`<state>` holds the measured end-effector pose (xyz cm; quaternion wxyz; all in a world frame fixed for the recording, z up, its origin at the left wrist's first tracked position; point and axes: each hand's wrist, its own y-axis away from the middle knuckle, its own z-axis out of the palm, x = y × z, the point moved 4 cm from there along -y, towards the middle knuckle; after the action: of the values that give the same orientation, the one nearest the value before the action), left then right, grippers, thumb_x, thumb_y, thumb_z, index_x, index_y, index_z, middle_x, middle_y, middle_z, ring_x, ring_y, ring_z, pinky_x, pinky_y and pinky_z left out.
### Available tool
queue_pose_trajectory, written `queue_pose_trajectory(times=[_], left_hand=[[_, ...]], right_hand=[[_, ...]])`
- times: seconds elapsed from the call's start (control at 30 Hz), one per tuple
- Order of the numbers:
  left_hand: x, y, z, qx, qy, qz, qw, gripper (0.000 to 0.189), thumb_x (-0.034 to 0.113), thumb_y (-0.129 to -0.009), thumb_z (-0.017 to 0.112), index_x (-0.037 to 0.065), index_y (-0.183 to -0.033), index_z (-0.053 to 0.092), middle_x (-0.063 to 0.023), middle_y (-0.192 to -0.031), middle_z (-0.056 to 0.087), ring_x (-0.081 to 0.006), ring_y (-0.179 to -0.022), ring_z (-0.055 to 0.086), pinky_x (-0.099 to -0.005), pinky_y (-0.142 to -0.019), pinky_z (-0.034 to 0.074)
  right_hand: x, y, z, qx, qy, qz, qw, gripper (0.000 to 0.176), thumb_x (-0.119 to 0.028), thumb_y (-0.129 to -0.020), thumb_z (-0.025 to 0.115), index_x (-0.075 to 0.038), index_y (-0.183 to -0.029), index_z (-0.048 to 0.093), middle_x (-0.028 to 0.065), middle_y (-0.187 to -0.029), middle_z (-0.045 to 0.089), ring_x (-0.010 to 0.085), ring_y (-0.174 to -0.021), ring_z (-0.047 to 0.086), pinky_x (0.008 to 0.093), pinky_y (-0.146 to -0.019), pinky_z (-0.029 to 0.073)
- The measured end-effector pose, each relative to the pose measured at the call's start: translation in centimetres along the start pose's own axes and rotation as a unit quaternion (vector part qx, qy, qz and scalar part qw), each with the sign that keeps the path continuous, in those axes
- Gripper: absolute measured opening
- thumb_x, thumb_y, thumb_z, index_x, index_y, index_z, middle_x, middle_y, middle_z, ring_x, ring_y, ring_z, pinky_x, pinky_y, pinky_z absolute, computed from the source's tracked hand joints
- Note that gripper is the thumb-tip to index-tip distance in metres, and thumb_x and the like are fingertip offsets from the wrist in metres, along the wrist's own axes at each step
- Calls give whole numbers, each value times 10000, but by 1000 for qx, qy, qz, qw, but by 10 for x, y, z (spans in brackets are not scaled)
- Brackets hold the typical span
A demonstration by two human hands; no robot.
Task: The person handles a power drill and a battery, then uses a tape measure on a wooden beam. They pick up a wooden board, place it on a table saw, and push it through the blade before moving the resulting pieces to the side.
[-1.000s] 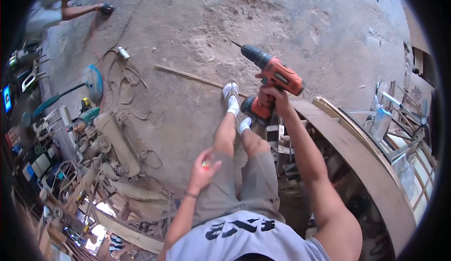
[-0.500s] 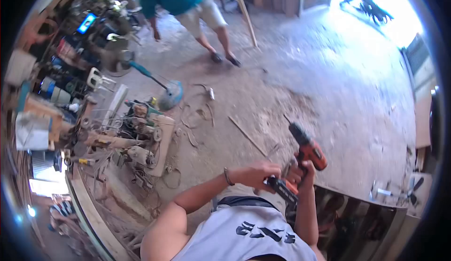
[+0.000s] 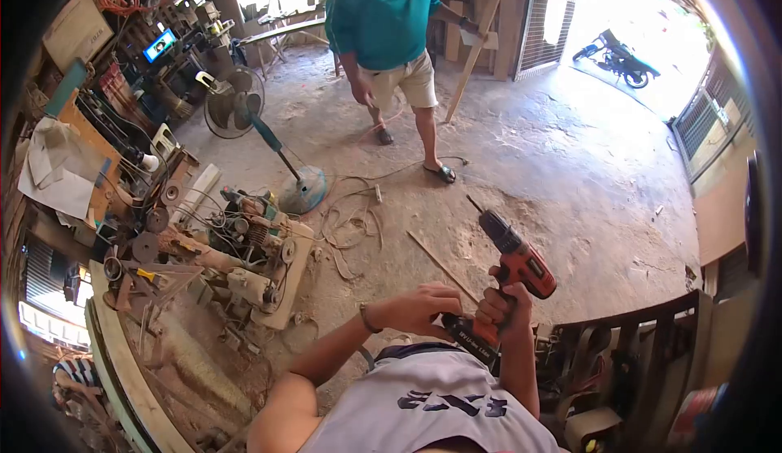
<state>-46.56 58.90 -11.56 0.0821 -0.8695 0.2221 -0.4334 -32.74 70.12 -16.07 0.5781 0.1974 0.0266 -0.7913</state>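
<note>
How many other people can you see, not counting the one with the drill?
2. One person in teal stands ahead, by a leaning board. The other person in stripes is at the lower left edge, partly hidden. Clutter may hide more.

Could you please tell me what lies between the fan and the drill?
In the head view, looped cords and a thin wooden strip lie between the fan and the drill.

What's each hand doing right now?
Left hand: at the battery; whether it grips can't be told.
Right hand: closed, holding the drill.
</note>
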Motion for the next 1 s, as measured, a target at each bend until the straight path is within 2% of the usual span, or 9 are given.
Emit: queue_pose_trajectory(times=[0.07, 0.37, 0.57, 0.67, 0.77, 0.87, 0.93, 0.97, 1.0], left_hand=[[21, 17, -16, 5, -32, 57, 998, 360, 231, -689, 782, 76, -960, 603, -37, -853, 559, -235, -756, 548, -353, -717, 433], [47, 63, -46, -40, -90, 72, 992, 336, 235, -703, 766, 76, -946, 595, -45, -879, 563, -234, -818, 564, -351, -758, 439], [47, 69, -49, 40, -86, 103, 990, 370, 240, -719, 771, 72, -986, 578, -39, -871, 550, -192, -774, 568, -333, -731, 455], [27, 91, -32, 10, 142, -147, 979, 356, 303, -815, 703, 57, -1032, 564, -20, -828, 535, -105, -719, 539, -290, -663, 456], [-19, 130, 20, 18, 450, -238, 861, 417, 413, -905, 563, 38, -1088, 557, -21, -836, 549, -51, -707, 510, -259, -630, 452], [-27, 146, 77, -103, 548, -292, 777, 463, 447, -954, 433, 29, -1100, 566, -34, -871, 577, -75, -713, 527, -267, -657, 467], [-19, 141, 90, -165, 500, -247, 814, 470, 438, -976, 390, 34, -1122, 581, -50, -938, 608, -91, -795, 558, -279, -724, 484], [-20, 144, 97, -145, 507, -343, 777, 443, 410, -973, 416, 10, -894, 589, -23, -765, 583, -109, -642, 540, -254, -603, 467], [-24, 152, 93, -222, 443, -394, 774, 494, 422, -974, 422, 23, -1238, 548, -83, -1162, 591, -111, -1017, 542, -264, -884, 438]], right_hand=[[16, 2, 24, -25, 28, 6, 999, 346, -192, -808, 487, -93, -1139, 511, -25, -517, 321, 111, -414, 331, 325, -474, 366], [63, 5, 63, -66, 28, -15, 997, 370, -178, -792, 480, -88, -1150, 504, -15, -530, 345, 130, -430, 362, 333, -492, 376], [62, 12, 70, -109, 99, -64, 987, 410, -172, -781, 501, -81, -1181, 492, 7, -538, 374, 141, -434, 387, 329, -481, 367], [62, 23, 60, -139, 176, -99, 970, 457, -189, -774, 550, -54, -1205, 477, 24, -551, 409, 142, -443, 402, 316, -492, 373], [67, 36, 45, -145, 284, -114, 941, 503, -207, -761, 630, 12, -1189, 481, 50, -595, 497, 148, -505, 476, 294, -525, 400], [77, 43, 61, -182, 456, -129, 862, 419, -218, -767, 659, 15, -1096, 544, 36, -637, 532, 140, -562, 517, 302, -550, 420], [83, 47, 69, -186, 588, -224, 755, 285, -202, -759, 707, -31, -967, 614, -9, -687, 558, 105, -595, 526, 262, -563, 431], [88, 47, 63, -214, 651, -279, 673, 258, -196, -753, 720, -49, -944, 628, -21, -701, 572, 87, -611, 535, 242, -557, 432], [93, 49, 64, -239, 706, -328, 581, 232, -190, -746, 732, -68, -922, 642, -34, -716, 586, 69, -627, 544, 223, -552, 433]])
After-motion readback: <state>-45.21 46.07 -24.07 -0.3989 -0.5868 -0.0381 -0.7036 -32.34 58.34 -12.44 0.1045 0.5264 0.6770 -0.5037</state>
